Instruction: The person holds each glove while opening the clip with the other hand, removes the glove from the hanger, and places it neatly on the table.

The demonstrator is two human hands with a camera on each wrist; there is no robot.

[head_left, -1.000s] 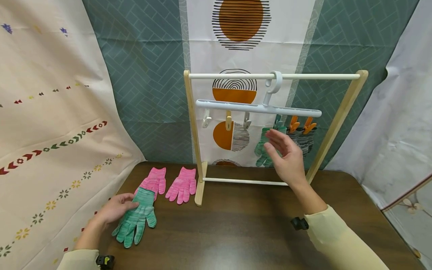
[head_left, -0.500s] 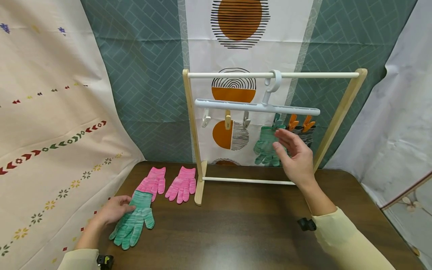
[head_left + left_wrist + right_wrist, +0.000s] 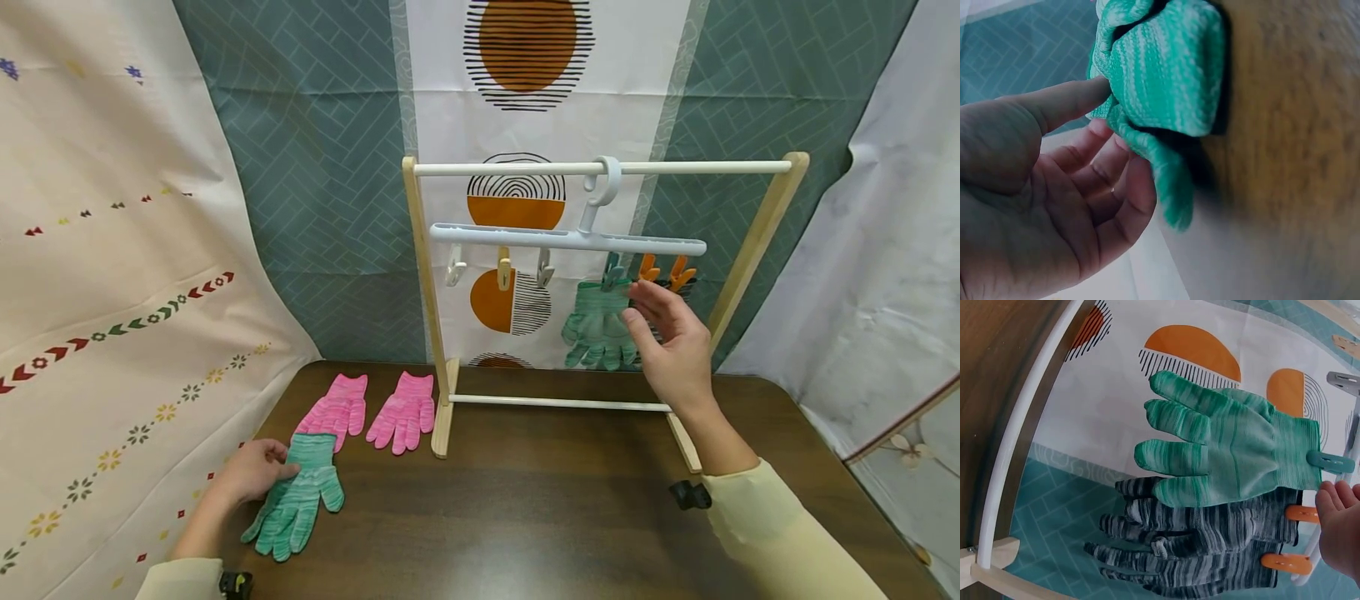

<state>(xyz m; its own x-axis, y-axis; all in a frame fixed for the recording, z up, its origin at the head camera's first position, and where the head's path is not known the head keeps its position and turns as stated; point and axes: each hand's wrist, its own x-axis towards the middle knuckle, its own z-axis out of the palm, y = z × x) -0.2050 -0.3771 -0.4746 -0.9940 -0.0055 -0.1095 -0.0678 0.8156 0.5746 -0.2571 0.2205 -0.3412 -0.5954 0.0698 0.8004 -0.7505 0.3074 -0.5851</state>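
Observation:
On the table at the left, my left hand (image 3: pixel 252 473) holds the edge of a green striped knit glove (image 3: pixel 303 492). The left wrist view has the glove's fabric (image 3: pixel 1166 75) between thumb and fingertips. Its cuff end overlaps one pink glove (image 3: pixel 341 407). My right hand (image 3: pixel 675 346) is raised at the hanger, fingers slightly bent and thumb apart. Its fingertips are by the cuff corner of a second green glove (image 3: pixel 1241 450), hung from a teal clip (image 3: pixel 1330 462); whether they touch cannot be told. Behind it, dark grey striped gloves (image 3: pixel 1210 550) hang from orange clips (image 3: pixel 1288 562).
A white hanger (image 3: pixel 570 239) hooks over the top rod of a wooden-sided rack (image 3: pixel 423 275). White, yellow and grey clips (image 3: pixel 543 268) hang from its left half with nothing in them. Another pink glove (image 3: pixel 405 412) lies beside the rack's left foot. Patterned cloths hang behind.
My right hand has moved to the right across the hanging green glove, uncovering more of it. My left hand and its green glove have shifted slightly down and left.

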